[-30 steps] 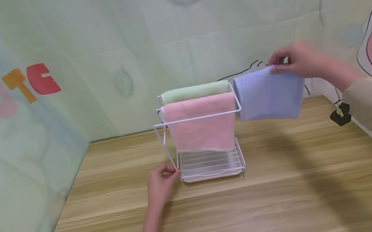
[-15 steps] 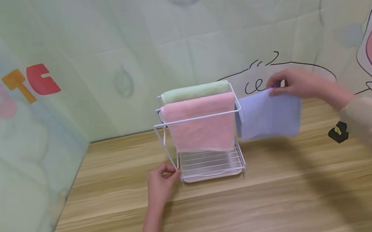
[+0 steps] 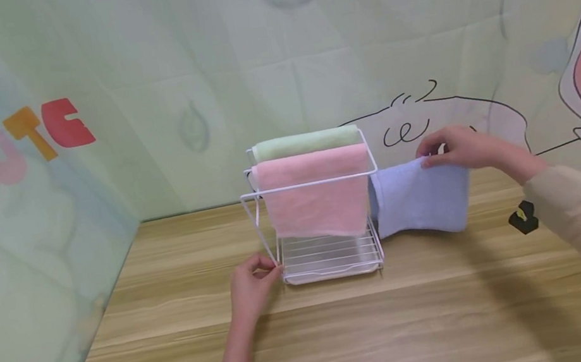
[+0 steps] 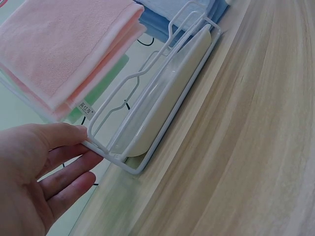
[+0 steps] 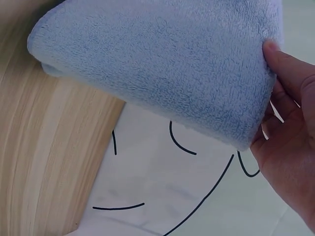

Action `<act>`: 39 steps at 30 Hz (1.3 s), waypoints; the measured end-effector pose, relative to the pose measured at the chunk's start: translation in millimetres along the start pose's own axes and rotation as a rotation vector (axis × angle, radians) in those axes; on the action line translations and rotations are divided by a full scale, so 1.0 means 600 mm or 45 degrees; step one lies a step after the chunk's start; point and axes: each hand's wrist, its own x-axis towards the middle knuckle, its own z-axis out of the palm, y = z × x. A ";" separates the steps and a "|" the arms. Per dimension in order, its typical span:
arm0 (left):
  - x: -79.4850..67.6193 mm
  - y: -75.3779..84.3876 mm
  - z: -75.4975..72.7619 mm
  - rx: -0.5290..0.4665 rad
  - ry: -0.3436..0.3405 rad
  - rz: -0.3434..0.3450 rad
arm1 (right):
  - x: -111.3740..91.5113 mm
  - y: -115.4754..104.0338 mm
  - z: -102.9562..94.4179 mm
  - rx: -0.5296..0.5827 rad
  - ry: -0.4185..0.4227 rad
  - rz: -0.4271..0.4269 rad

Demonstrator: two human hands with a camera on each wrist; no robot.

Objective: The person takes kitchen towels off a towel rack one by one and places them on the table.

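Right hand point(image 3: 460, 147) first: a folded light-blue terry towel point(image 3: 423, 197) is being pinched by its top edge between thumb and fingers, so basically no gap there. It's being held just to the right of a white wire rack point(image 3: 314, 183), above the pale wood-grain worktop point(image 3: 191, 345); whether the rack is being touched by it can't be told. Meanwhile the rack's lower front-left corner is being pinched between thumb and fingers by the left hand point(image 3: 250, 287). On the rack's bars, a folded pink terry towel point(image 3: 318, 208) and, behind it, a pale-green cloth towel point(image 3: 307, 141) are being carried, with a shallow off-white tray point(image 4: 170, 105) being held in the base.
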 end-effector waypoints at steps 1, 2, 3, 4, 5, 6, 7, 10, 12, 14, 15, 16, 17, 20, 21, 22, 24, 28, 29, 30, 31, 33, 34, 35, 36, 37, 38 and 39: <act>0.000 0.000 0.000 -0.003 0.000 -0.001 | 0.003 0.002 0.002 -0.007 -0.008 -0.013; -0.001 0.000 0.000 -0.006 0.000 0.000 | 0.006 0.003 0.003 -0.014 -0.015 -0.028; -0.001 0.000 0.000 -0.009 -0.002 0.000 | 0.010 0.005 0.005 -0.021 -0.022 -0.039; -0.002 0.000 0.000 -0.011 -0.003 -0.001 | 0.014 0.007 0.007 -0.029 -0.026 -0.052; -0.002 0.000 0.000 -0.012 -0.004 -0.002 | 0.018 0.010 0.010 -0.036 -0.029 -0.063; -0.002 0.000 0.000 -0.013 -0.004 -0.003 | 0.021 0.012 0.012 -0.044 -0.032 -0.068; -0.003 0.001 0.000 -0.014 -0.005 -0.003 | 0.025 0.015 0.014 -0.049 -0.033 -0.066; -0.003 0.002 0.000 -0.009 -0.004 -0.005 | 0.038 0.023 0.022 -0.084 -0.024 -0.059; -0.004 0.001 0.001 -0.007 -0.004 -0.008 | 0.045 0.031 0.028 -0.100 -0.008 -0.043; -0.004 0.000 0.001 -0.005 -0.006 -0.013 | 0.052 0.037 0.034 -0.117 0.012 -0.037; -0.004 -0.001 0.001 -0.004 -0.007 -0.012 | 0.055 0.040 0.037 -0.121 0.023 -0.031; -0.005 -0.002 0.001 -0.004 -0.007 -0.014 | 0.059 0.043 0.040 -0.122 0.031 -0.021; -0.005 -0.002 0.000 -0.005 -0.007 -0.017 | 0.062 0.046 0.043 -0.123 0.039 -0.016; -0.007 -0.002 -0.001 -0.006 -0.007 -0.009 | 0.072 0.051 0.051 -0.110 0.049 -0.003; -0.007 -0.002 -0.001 -0.007 -0.007 -0.004 | 0.075 0.053 0.053 -0.100 0.054 0.008; -0.007 -0.002 -0.001 -0.012 -0.008 -0.004 | 0.078 0.055 0.056 -0.093 0.057 0.008; -0.008 -0.001 -0.002 -0.020 -0.011 -0.002 | 0.082 0.058 0.061 -0.076 0.072 0.004; -0.008 -0.001 -0.003 -0.029 -0.017 -0.008 | 0.091 0.068 0.075 -0.054 0.115 -0.021; -0.008 -0.001 -0.003 -0.029 -0.018 -0.010 | 0.094 0.071 0.079 -0.048 0.125 -0.017; -0.008 -0.001 -0.004 -0.029 -0.018 -0.011 | 0.096 0.075 0.083 -0.041 0.132 -0.014; -0.008 -0.001 -0.003 -0.026 -0.018 -0.012 | 0.098 0.077 0.087 -0.035 0.135 -0.011; -0.008 0.000 -0.003 -0.026 -0.016 -0.015 | 0.102 0.082 0.095 -0.017 0.133 0.020; -0.008 0.001 -0.003 -0.028 -0.015 -0.012 | 0.103 0.085 0.099 -0.010 0.133 0.033; -0.008 0.001 -0.003 -0.029 -0.015 -0.012 | 0.105 0.088 0.103 -0.004 0.136 0.045; -0.008 0.001 -0.003 -0.031 -0.014 -0.014 | 0.106 0.090 0.107 0.001 0.137 0.055; -0.008 0.001 -0.002 -0.032 -0.014 -0.015 | 0.107 0.092 0.110 0.008 0.140 0.059; -0.008 0.001 -0.002 -0.034 -0.014 -0.016 | 0.107 0.094 0.112 0.013 0.145 0.063; -0.008 0.001 -0.002 -0.036 -0.016 -0.019 | 0.107 0.097 0.114 0.014 0.153 0.062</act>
